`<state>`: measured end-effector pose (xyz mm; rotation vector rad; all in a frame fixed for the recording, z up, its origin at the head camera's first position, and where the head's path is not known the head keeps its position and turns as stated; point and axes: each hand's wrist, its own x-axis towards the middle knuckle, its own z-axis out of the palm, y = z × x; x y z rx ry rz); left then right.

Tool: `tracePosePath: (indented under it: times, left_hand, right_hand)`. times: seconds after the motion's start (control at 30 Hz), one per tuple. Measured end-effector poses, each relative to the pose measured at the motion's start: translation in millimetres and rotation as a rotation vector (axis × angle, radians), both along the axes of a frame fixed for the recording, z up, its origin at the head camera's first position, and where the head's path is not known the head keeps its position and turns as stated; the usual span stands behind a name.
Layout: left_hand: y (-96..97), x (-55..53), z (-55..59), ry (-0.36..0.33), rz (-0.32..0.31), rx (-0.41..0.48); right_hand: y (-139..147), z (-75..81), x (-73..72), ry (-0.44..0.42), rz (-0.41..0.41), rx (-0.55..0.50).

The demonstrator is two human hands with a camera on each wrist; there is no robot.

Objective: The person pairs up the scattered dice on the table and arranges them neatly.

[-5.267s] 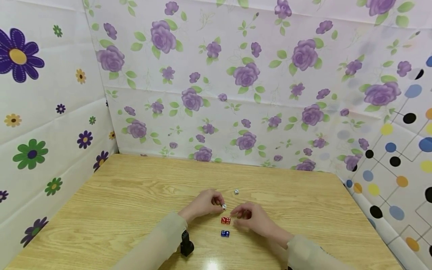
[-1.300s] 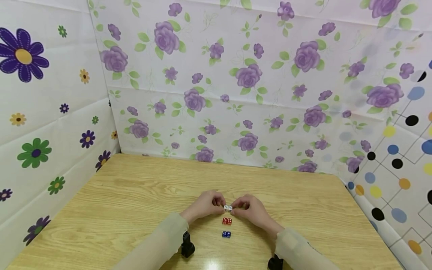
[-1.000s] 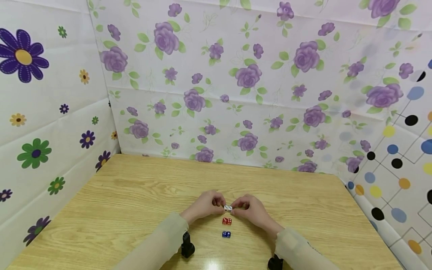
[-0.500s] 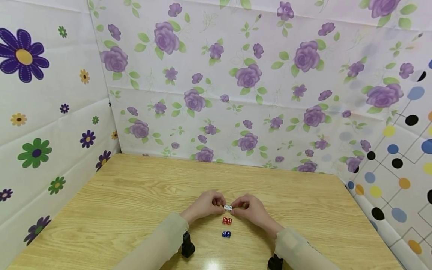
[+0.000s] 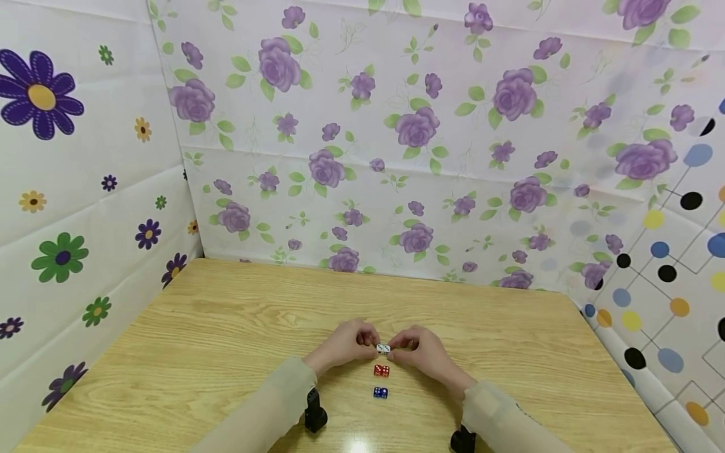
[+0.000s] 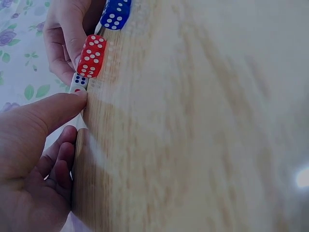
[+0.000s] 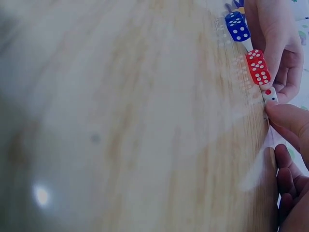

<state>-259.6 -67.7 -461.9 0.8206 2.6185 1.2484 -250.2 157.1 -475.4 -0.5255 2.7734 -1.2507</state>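
Note:
Two white dice sit side by side on the wooden table (image 5: 243, 340), faces together. My left hand (image 5: 347, 341) pinches the left white die (image 5: 380, 348) between thumb and fingers. From the other side my right hand (image 5: 423, 352) pinches the right white die (image 5: 387, 348). Just nearer to me lies a pair of red dice (image 5: 382, 371), side by side. Nearer still is a pair of blue dice (image 5: 381, 392), lined up with the others. In the left wrist view the left thumb (image 6: 63, 108) partly covers the white dice, behind the red dice (image 6: 91, 56).
A floral cloth (image 5: 362, 157) hangs behind the table's far edge. Patterned cloths also line the left (image 5: 113, 207) and right (image 5: 668, 314) sides. A black wrist camera (image 5: 314, 412) hangs under the left sleeve, another (image 5: 463, 440) under the right.
Five seconds ago one white die lay farther back and my right hand held nothing. That die now sits in my right hand's pinch against the other; their small gap has closed.

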Motion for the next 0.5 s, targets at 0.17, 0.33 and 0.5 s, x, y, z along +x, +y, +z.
tracePosePath:
  times: [0.17, 0.33, 0.5]
  left_hand:
    - [0.7, -0.9, -0.8, 0.014, 0.002, -0.006]
    - [0.5, -1.0, -0.7, 0.015, 0.005, -0.007]
    - [0.6, -0.9, -0.5, 0.016, 0.004, -0.005]
  right_hand:
    - [-0.5, 1.6, 0.6, 0.0, 0.001, -0.002]
    - [-1.1, 3.2, 1.7, -0.009, 0.006, -0.013]
    - [-0.5, 2.2, 1.9, -0.007, 0.009, -0.022]
